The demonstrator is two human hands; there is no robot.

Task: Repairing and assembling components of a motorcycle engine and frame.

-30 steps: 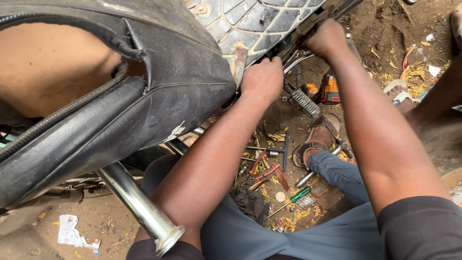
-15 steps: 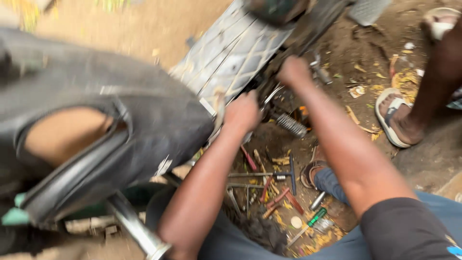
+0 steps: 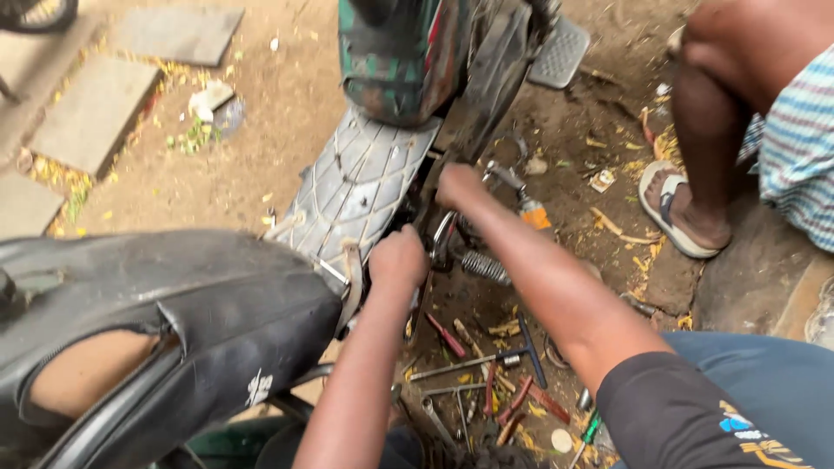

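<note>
Left hand [image 3: 398,259] fingers hidden behind tyre [image 3: 356,187], seat [image 3: 156,321] cut off, tools [image 3: 486,382] blurred

I see a grey diamond-treaded tyre [image 3: 356,187], worn green bodywork [image 3: 391,61], torn black seat [image 3: 174,321] showing tan foam, blue-and-white striped cloth [image 3: 795,148], red-handled tools [image 3: 504,395] on brown dirt ground [image 3: 261,130]

This is an open-air roadside repair spot on bare dirt ground [image 3: 261,156]. A motorcycle's rear tyre [image 3: 356,187] stands at twelve o'clock, a torn black seat [image 3: 174,321] lies at eight, and scattered hand tools [image 3: 486,382] litter the soil at six.
</note>
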